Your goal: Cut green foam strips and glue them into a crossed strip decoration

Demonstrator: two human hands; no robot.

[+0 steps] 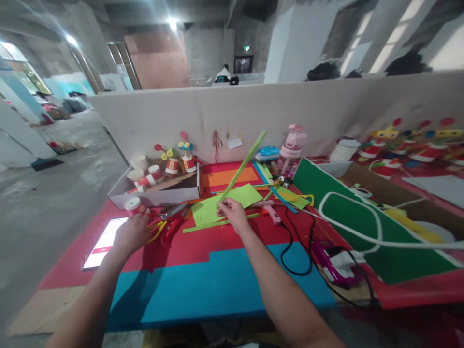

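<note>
My right hand (234,214) pinches the lower end of a long light-green strip (244,164), which slants up to the right above a green paper sheet (206,211). On the left, my left hand (134,234) is beside a red and white paper cup (133,205); its fingers are partly hidden, so its grip is unclear. Yellow-handled scissors (157,231) and red-handled pliers (173,228) lie just right of my left hand. Another green strip (217,225) lies flat in front of the sheet. A lit phone (105,243) rests left of my left forearm.
A white box (155,197) holds cups and cup figures. Right of my right hand are a pink glue gun (272,214), black cables and a purple power strip (331,263). A green-sided box (348,227) stands at the right. A partition (232,111) rises behind.
</note>
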